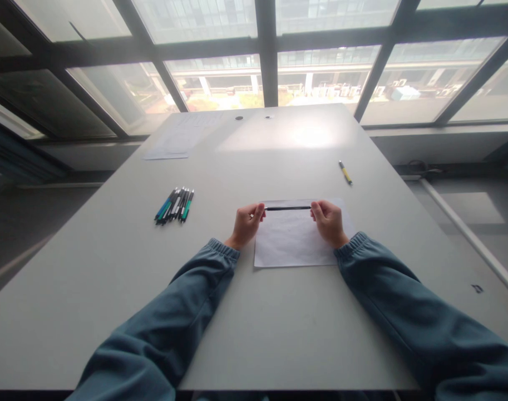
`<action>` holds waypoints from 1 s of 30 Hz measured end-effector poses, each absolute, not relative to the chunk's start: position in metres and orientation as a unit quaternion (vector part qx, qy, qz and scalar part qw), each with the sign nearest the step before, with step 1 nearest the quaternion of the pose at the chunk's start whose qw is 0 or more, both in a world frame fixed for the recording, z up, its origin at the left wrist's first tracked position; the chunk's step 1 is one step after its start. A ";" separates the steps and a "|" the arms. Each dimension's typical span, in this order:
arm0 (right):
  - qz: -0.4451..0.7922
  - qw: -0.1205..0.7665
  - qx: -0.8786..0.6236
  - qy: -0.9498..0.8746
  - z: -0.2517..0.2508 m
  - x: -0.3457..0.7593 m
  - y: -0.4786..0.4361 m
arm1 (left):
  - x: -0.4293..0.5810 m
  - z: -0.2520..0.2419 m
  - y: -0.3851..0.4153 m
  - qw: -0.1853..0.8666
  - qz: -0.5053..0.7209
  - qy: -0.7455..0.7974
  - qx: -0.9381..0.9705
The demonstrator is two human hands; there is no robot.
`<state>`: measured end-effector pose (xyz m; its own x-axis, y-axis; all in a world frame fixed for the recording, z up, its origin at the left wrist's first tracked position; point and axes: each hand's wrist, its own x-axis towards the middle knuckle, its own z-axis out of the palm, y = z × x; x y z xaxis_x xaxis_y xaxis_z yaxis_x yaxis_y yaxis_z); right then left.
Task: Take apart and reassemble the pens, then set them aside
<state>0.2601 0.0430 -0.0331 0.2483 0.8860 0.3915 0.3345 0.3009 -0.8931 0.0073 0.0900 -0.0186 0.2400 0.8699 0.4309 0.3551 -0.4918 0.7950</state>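
My left hand [246, 224] and my right hand [329, 221] each pinch one end of a thin black pen [287, 208]. The pen lies level between them, just above a white sheet of paper [293, 240] on the grey table [254, 312]. Both hands have their fingers curled closed round the pen's ends. Blue-grey sleeves cover both forearms.
A bundle of several pens [175, 205], some teal and some black, lies to the left of my hands. A yellow pen [345, 172] lies to the far right. More paper [179, 139] rests at the table's far left corner. Large windows stand beyond the table.
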 end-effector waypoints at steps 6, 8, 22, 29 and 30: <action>0.233 0.574 -0.542 -0.568 -0.033 0.260 0.042 | 0.007 -0.017 0.089 0.283 0.456 0.416 0.734; 0.228 0.572 -0.544 -0.570 -0.033 0.261 0.042 | 0.007 -0.017 0.089 0.282 0.455 0.417 0.735; 0.227 0.577 -0.543 -0.567 -0.030 0.259 0.042 | 0.006 -0.019 0.090 0.279 0.459 0.400 0.742; 0.226 0.576 -0.539 -0.571 -0.028 0.259 0.041 | 0.007 -0.019 0.090 0.281 0.462 0.399 0.741; 0.224 0.575 -0.539 -0.572 -0.027 0.259 0.041 | 0.007 -0.019 0.090 0.281 0.462 0.399 0.741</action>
